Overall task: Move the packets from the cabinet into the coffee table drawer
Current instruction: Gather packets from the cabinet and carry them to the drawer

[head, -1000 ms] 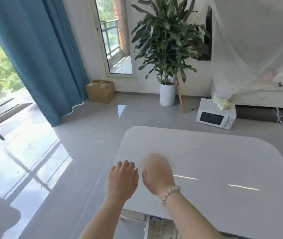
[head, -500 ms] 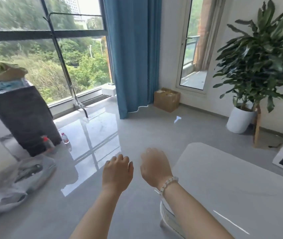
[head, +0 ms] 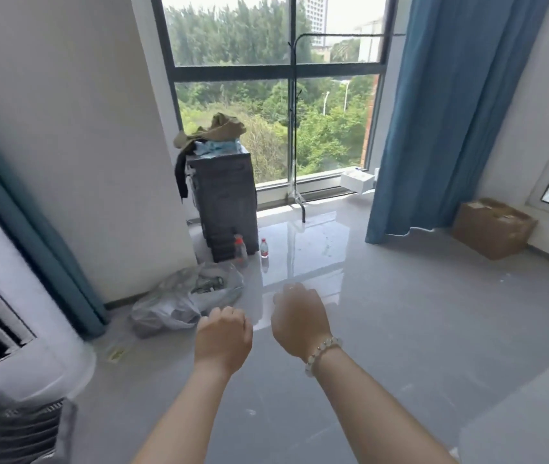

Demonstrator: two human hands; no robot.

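Note:
My left hand (head: 223, 339) and my right hand (head: 298, 318) hang side by side in front of me over the grey floor. Their backs face me and the fingers are curled under, with nothing visible in either. A bead bracelet sits on my right wrist. A corner of the white coffee table (head: 520, 420) shows at the bottom right, behind my right forearm. A dark grey cabinet (head: 229, 195) with clothes piled on top stands by the window, well ahead of my hands. No packets are in view.
A grey plastic bag (head: 182, 299) lies on the floor just ahead-left of my hands. Two small bottles (head: 264, 247) stand at the cabinet's foot. A white floor-standing air conditioner (head: 8, 329) fills the left edge. A cardboard box (head: 493, 227) sits right of the blue curtain (head: 440, 112).
My view has swung left, from the coffee table and potted plant to the window and dark cabinet. Both hands stay in front of me, with their fingers curled tighter.

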